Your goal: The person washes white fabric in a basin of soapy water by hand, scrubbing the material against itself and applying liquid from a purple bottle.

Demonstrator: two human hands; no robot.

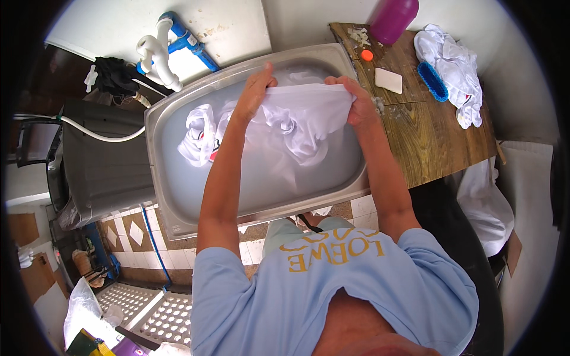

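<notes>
A wet white garment [309, 110] is stretched by its edge between my two hands, over a metal sink basin [172, 222] of cloudy water. My left hand [255, 92] grips one end of the edge, closed with the thumb pointing up. At the other end, near the basin's right rim, my right hand [355, 104] is closed on the cloth. The garment's lower part hangs in folds into the water. Left of my left forearm, a bunched white cloth with a red and black mark [199, 136] floats half under the surface.
A white tap [159, 56] on blue pipes overhangs the basin's back left. The wooden table [427, 145] at right bears a soap bar [388, 80], blue brush [433, 82], orange cap [367, 55], purple bottle [394, 21] and white clothes [448, 59]. A dark grey machine [98, 154] stands left.
</notes>
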